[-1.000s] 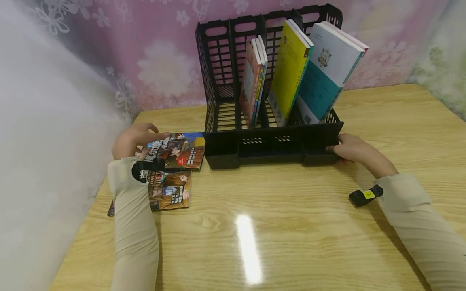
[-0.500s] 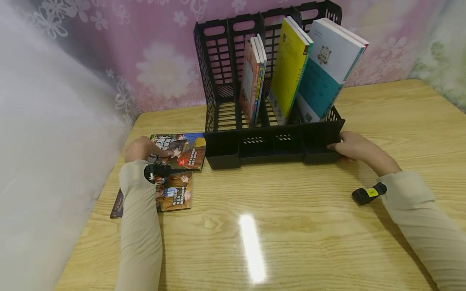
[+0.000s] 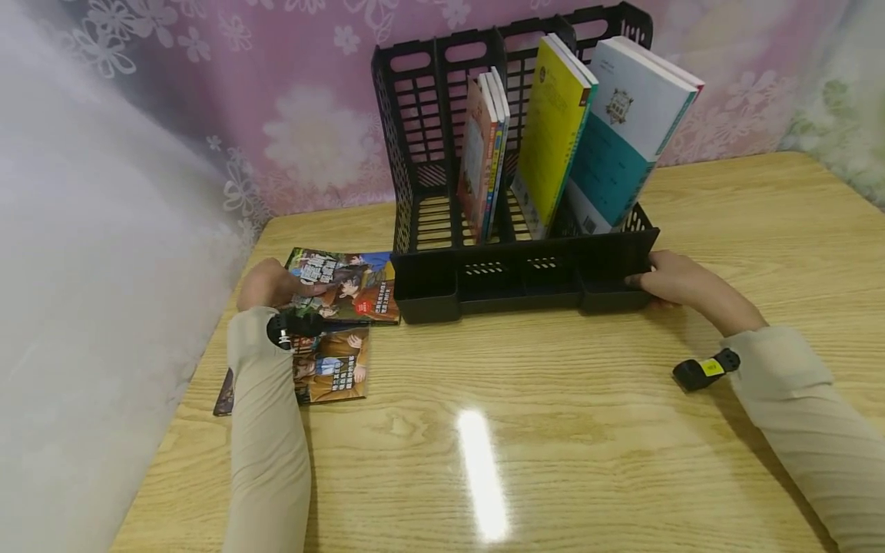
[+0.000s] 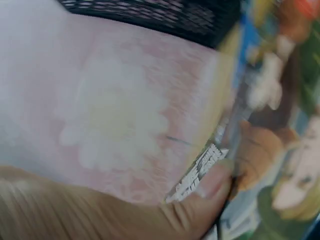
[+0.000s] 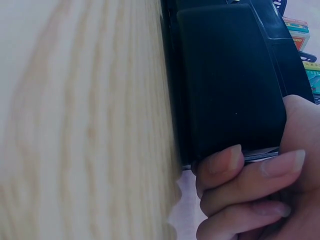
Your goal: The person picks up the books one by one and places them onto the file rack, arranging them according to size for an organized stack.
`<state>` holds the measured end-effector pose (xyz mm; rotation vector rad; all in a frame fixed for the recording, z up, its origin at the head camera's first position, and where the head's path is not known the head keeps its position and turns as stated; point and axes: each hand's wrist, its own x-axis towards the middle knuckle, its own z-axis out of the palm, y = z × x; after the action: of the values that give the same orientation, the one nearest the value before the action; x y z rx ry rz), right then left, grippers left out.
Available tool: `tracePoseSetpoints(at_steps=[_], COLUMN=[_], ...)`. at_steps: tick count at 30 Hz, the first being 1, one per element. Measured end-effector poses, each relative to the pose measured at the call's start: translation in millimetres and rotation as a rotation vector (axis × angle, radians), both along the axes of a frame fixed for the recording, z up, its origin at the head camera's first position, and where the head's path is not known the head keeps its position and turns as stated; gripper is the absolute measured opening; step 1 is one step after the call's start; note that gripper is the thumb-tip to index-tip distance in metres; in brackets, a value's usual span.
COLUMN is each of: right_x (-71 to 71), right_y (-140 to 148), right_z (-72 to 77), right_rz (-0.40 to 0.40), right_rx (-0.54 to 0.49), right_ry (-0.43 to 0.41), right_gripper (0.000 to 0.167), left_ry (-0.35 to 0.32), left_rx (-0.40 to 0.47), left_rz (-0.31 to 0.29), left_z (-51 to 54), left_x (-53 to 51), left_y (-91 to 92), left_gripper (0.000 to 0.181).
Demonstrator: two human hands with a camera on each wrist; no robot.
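Note:
At the left of the head view, my left hand (image 3: 268,285) pinches the left part of a thin illustrated book (image 3: 356,288). In the left wrist view, the thumb lies on its cover (image 4: 265,145); the other fingers are hidden. The book's right end meets the front left corner of a black file rack (image 3: 518,273). A second illustrated book (image 3: 339,372) lies nearer me, partly under my left forearm. My right hand (image 3: 681,283) holds the rack's front right corner. Its fingers curl at the rack's end (image 5: 230,85) in the right wrist view.
Upright in the rack are several thin books (image 3: 484,157), a yellow book (image 3: 553,134) and a white-and-teal book (image 3: 629,130). The leftmost slot (image 3: 432,219) shows its slatted floor. A floral curtain (image 3: 311,115) hangs behind the wooden table (image 3: 553,430).
My left hand first moved right and nearer over the upper book, its fingers bending. That book has since shifted slightly right toward the rack. My right hand stays at the rack's corner.

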<state>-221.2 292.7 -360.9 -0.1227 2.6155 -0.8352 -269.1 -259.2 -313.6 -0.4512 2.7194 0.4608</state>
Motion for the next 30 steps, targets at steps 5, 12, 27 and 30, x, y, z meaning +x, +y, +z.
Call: tracePoseSetpoints(at_steps=[5,12,27,30], right_x=[1.0,-0.3,-0.3,-0.5], right_y=[-1,0,0,0], right_z=[1.0,1.9,-0.1,0.1], right_rz=[0.002,-0.005,-0.010,-0.009], right_rx=[-0.002,-0.004,-0.026,-0.021], right_ry=[0.002,-0.002,-0.009,-0.007], right_gripper=[0.052,0.056,0.057,0.055], left_ry=[0.086,0.210,0.184,0.259], left_rx=[0.099,0.610,0.715,0.647], left_rz=[-0.061,-0.303,-0.240,-0.143], left_z=[35.0,87.7,79.5,71.4], left_x=[8.9,42.0,37.3,31.7], left_y=[0.1,20.7,82.7,87.5], left_gripper=[0.094,0.076,0.078,0.072])
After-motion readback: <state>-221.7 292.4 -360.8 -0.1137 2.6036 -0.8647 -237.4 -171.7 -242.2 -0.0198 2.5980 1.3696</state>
